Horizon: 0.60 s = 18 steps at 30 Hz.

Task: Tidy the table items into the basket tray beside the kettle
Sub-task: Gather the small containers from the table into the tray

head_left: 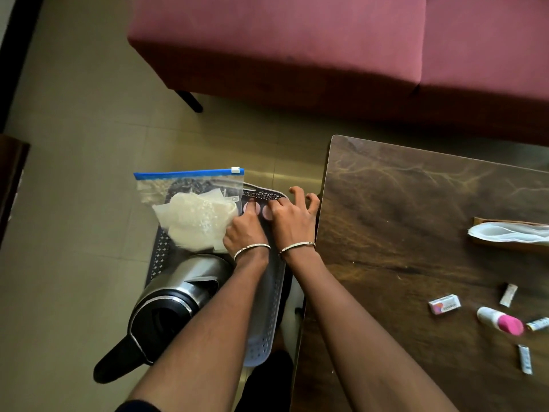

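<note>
Two pink discs [268, 215] lie side by side at the far end of the grey basket tray [269, 295], just right of a zip bag [193, 209] of white stuff that fills the tray's far left corner. The kettle [178, 295] sits at the tray's near left, touching it.

Left hand [246, 228]: forefinger straight, tip pressing one disc. It grips nothing as far as shows; its other fingers are tucked by the bag and unclear. Right hand [292, 218]: fingers spread and slack, one fingertip on the other disc, the rest hanging over the tray's right rim, holding nothing.

Likely reason for the pose: the discs are flat and light, so they are being pressed down and lined up in the free strip beside the bag. That would keep the near half of the tray bare for more things.

Left to move, on the wooden table [416, 248] at right, well apart from the tray: a small box [444, 304], a pink-capped bottle [499, 319], three sachets [508, 295] and a tissue holder [511, 233]. Judged early in the task, most items not yet in.

A red sofa [297, 40] stands beyond.
</note>
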Available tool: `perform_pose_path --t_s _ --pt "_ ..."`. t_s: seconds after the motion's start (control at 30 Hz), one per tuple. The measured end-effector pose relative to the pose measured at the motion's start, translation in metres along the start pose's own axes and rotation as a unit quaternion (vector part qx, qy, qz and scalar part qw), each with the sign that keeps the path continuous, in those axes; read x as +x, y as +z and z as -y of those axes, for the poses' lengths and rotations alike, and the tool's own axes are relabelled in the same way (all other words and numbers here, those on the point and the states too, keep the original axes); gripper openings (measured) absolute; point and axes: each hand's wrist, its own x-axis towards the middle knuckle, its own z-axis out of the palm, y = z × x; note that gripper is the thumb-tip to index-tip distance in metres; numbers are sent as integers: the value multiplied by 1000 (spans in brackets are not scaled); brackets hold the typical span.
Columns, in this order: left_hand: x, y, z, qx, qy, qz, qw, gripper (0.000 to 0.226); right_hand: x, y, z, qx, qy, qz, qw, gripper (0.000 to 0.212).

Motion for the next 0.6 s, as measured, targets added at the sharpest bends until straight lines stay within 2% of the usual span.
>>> perform_pose_path --t_s 0.27,0.43,0.5,0.6 --pt "-2 -5 2 9 0 27 1000 31 3 5 8 -20 4 14 1000 29" --pt "-8 -9 2 5 19 36 999 38 -6 -2 11 -24 14 -37 999 49" --pt "-13 -13 1 -6 29 42 999 41 -12 -4 13 -19 23 -88 996 40" --pt "-26 -20 2 -30 40 22 999 37 -24 -4 7 12 28 -126 992 13"
